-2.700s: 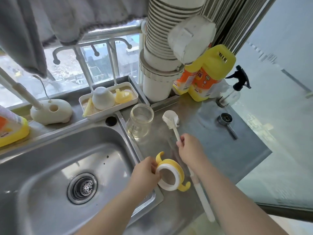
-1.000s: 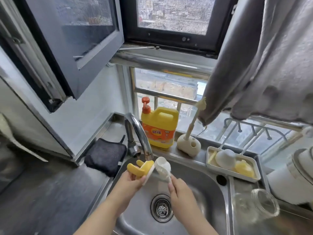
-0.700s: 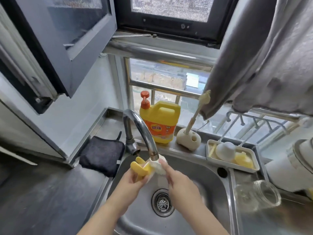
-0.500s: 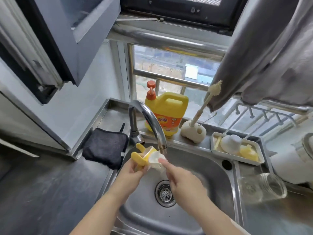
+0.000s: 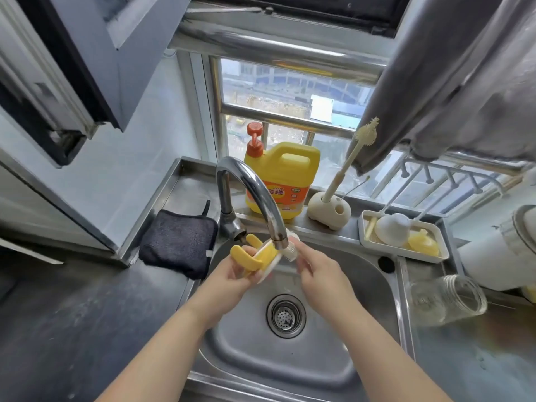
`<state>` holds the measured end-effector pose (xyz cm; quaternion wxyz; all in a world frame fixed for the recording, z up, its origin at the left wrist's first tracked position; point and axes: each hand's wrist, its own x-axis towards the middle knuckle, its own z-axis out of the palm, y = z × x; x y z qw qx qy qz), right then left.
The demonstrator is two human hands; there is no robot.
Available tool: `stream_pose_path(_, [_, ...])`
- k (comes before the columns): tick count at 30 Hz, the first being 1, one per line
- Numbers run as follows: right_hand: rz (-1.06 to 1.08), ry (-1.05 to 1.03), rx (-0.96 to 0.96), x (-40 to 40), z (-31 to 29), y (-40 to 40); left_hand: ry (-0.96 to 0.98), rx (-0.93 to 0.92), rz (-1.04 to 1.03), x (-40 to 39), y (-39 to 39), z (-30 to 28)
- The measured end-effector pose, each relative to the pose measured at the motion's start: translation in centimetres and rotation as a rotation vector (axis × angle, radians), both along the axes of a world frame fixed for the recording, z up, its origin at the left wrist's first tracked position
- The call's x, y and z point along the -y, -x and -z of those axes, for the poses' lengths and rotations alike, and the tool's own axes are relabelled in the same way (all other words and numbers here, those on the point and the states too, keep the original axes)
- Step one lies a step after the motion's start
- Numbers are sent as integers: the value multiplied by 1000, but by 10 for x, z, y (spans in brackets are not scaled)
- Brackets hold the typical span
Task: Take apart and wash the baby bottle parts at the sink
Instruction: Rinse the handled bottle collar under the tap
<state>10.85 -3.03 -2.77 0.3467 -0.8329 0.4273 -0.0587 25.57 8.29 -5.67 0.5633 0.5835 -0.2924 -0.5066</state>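
At mid-frame, under the curved steel tap (image 5: 255,195), my left hand (image 5: 232,278) grips the yellow-and-white handled bottle collar (image 5: 259,256); my right hand (image 5: 320,274) pinches the white brush (image 5: 291,248) against its rim, above the steel sink (image 5: 342,358).

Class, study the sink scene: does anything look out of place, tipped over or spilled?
One thing: the clear glass bottle lies on its side on the counter right of the sink, mouth open, so it might roll. Nothing looks spilled or damaged.

The tap spout (image 5: 262,198) hides most of the brush head (image 5: 291,248); running water indiscernible
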Motion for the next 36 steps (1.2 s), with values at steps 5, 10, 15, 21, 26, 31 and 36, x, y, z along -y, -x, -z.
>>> stream_pose_path(5, [-152,121,-65,-18,-5,2,17,6,10,1,-4,1])
stream_pose_path(10, [-45,23,-5,3,0,-1,31,5,17,3,-2,0])
stream_pose_path(15, [-119,100,-77,-8,1,3,5,-20,10,2,-1,4])
stream_pose_path(21, [-143,60,-22,-11,1,5,-16,-32,-20,-1,-4,3])
stream_pose_path(26, [-1,-12,-30,-2,8,5,-54,-14,10,-3,-5,4])
stream_pose_path(31, [-154,51,6,-26,-2,9,-34,-50,0,-3,-4,0])
stream_pose_path(36, [19,-35,61,-12,6,13,-62,-100,-22,-2,2,-1])
